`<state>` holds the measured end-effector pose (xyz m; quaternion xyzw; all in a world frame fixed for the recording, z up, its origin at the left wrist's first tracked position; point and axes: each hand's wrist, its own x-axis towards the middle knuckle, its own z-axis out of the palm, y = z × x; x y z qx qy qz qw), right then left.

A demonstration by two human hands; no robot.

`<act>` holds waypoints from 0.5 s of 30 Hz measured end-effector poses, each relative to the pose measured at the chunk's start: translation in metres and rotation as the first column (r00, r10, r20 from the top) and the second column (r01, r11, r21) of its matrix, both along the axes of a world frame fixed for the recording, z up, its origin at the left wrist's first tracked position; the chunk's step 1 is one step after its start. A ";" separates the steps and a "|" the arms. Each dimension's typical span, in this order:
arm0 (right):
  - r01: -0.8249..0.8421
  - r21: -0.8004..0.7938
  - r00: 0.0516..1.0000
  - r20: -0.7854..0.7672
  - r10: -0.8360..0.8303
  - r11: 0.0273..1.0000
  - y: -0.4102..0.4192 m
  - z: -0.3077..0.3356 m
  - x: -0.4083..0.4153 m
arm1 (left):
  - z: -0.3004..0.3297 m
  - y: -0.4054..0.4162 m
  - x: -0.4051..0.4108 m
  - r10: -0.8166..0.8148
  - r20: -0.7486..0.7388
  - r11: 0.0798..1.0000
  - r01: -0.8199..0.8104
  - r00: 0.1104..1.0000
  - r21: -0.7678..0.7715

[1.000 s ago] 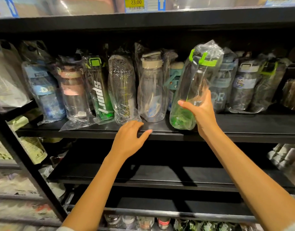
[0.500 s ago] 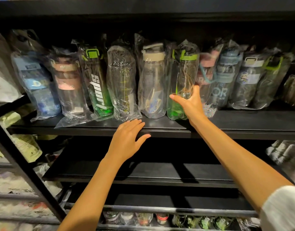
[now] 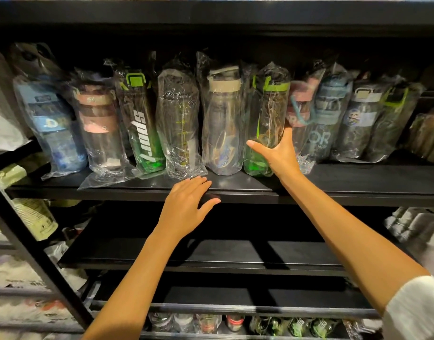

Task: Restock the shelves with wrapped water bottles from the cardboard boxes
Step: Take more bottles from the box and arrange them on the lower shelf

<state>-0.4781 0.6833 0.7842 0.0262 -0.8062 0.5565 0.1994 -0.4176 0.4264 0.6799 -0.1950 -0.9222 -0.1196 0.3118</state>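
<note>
A clear bottle with a green lid and green base, wrapped in plastic, stands upright on the black shelf in a row of several wrapped bottles. My right hand wraps around its lower part. To its left stands a beige-lidded bottle. My left hand rests flat, fingers apart, on the shelf's front edge, holding nothing. No cardboard box is in view.
A green "sport" bottle, a pink-banded bottle and a blue bottle fill the left of the row. The shelf below is dark and bare. Small bottles line the lowest shelf. A black upright slants at left.
My right hand carried the green-lidded bottle from a tilted position in front of the shelf into the row, where it now stands upright. My left hand stayed on the shelf edge.
</note>
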 end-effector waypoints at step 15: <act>0.002 0.717 0.995 -0.070 0.069 0.697 0.033 -0.047 0.110 | 0.018 0.013 0.053 0.113 0.189 0.984 -0.084 0.975 -0.155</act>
